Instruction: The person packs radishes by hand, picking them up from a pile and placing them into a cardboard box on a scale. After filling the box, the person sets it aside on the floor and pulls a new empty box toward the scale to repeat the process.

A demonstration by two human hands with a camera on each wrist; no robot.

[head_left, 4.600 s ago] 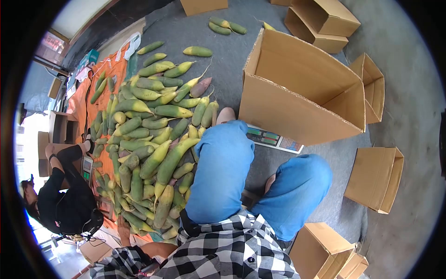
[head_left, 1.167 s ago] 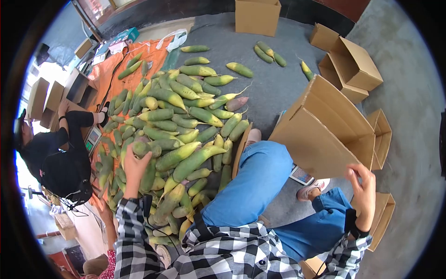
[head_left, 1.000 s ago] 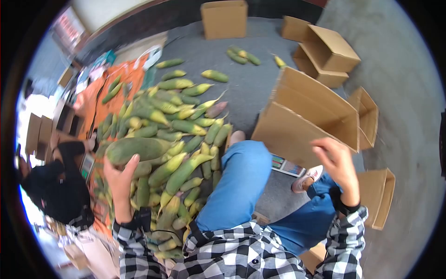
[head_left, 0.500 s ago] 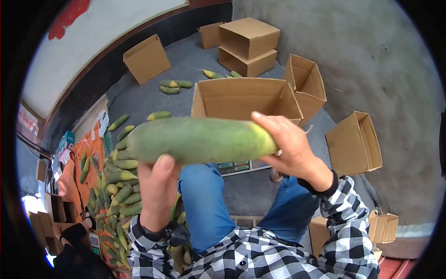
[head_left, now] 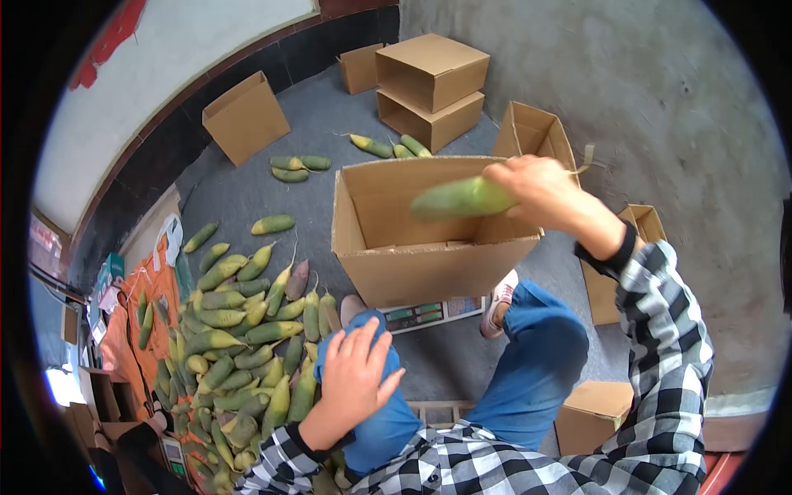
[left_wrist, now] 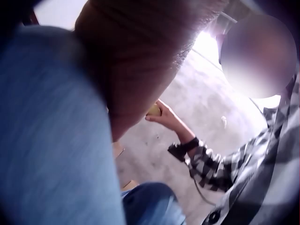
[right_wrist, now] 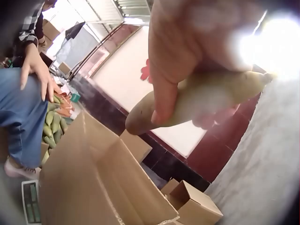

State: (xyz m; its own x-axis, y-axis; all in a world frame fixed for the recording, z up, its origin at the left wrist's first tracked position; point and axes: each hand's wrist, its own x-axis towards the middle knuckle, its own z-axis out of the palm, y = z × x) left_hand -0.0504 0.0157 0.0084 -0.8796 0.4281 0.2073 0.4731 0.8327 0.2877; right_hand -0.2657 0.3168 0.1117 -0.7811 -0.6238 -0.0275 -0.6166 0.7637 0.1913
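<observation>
In the head view my right hand (head_left: 540, 191) grips a large green radish (head_left: 462, 199) by its yellowish root end, its thin root tail trailing past the wrist. The radish is slightly blurred and hangs over the mouth of a tall cardboard box (head_left: 433, 276). In the right wrist view the fingers wrap around the radish (right_wrist: 140, 115) above that box (right_wrist: 70, 173). My left hand (head_left: 356, 371) rests with spread fingers on the left knee and holds nothing. The box stands on a digital scale (head_left: 437, 313), whose keypad side shows in front.
A heap of green radishes (head_left: 239, 330) covers the floor at left, partly on an orange sheet (head_left: 132, 351). Several loose radishes (head_left: 289, 169) lie behind the box. More cardboard boxes (head_left: 433, 70) stand at the back and right. Another person (head_left: 136, 445) is at the lower left edge.
The radish was lifted from the heap with the left hand and passed to the right hand, which has carried it over the box. The left hand has let go and come down onto the knee.
</observation>
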